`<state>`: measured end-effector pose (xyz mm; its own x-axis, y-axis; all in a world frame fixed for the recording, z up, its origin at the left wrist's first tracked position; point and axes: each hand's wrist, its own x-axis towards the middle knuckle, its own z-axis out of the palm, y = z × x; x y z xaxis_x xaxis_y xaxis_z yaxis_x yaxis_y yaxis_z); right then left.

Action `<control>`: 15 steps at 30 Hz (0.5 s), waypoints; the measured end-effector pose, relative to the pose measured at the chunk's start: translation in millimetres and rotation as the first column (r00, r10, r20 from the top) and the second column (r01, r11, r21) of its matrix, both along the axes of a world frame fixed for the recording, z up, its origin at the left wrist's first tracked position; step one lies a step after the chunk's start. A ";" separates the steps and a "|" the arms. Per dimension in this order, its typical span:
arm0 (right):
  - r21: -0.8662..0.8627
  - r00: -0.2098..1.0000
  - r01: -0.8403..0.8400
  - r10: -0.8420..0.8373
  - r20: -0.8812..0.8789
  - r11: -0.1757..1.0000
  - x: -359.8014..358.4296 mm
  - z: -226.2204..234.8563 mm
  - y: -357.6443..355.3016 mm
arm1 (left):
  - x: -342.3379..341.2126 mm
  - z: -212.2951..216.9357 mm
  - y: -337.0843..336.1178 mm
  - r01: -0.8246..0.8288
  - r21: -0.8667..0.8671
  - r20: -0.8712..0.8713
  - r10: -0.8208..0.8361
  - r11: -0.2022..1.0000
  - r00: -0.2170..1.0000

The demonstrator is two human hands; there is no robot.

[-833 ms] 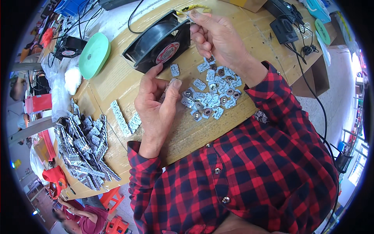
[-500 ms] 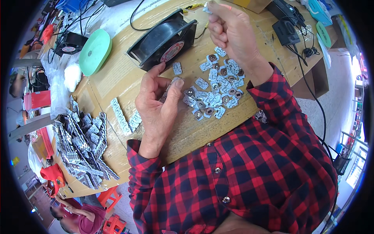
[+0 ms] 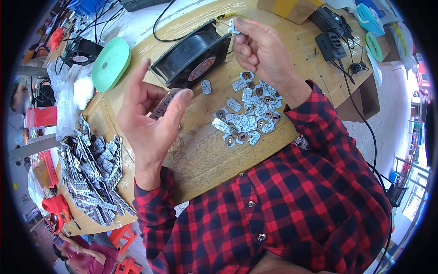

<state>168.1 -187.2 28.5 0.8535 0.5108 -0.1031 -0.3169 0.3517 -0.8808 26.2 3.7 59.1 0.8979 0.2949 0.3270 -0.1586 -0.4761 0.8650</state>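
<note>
Silvery plate [image 3: 234, 26] pinched in right hand [image 3: 260, 50], mostly hidden; left hand [image 3: 150, 123] open, empty.

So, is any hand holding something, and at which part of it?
The right hand pinches a small silvery metal piece by its lower edge, between fingertips. The left hand is open and holds nothing.

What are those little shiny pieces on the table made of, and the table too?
The little pieces look like thin stamped metal: silvery, glinting, flat, some with a dark round middle. The right hand pinches one. The table looks like wood or board with a glossy, yellowish, tape-like skin, though that is less sure.
</note>
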 end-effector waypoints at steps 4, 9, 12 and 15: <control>0.085 0.996 -0.058 0.063 -0.065 0.995 -1.8 -1.7 5.0 | 2.1 -6.7 6.4 -0.055 -0.047 0.011 0.056 0.997 0.998; 0.115 0.985 -0.135 0.146 -0.090 0.984 -3.6 -2.5 6.5 | 2.9 -5.4 11.5 -0.060 -0.022 0.021 0.060 0.998 0.998; 0.119 0.978 -0.191 0.199 -0.060 0.974 -7.0 -5.2 14.6 | -3.1 -4.3 20.2 -0.072 -0.027 0.012 0.072 0.997 0.997; 0.072 0.981 -0.191 0.193 -0.021 0.979 -10.8 -5.4 17.6 | -9.4 -2.0 25.8 -0.109 -0.039 -0.006 0.109 0.993 0.994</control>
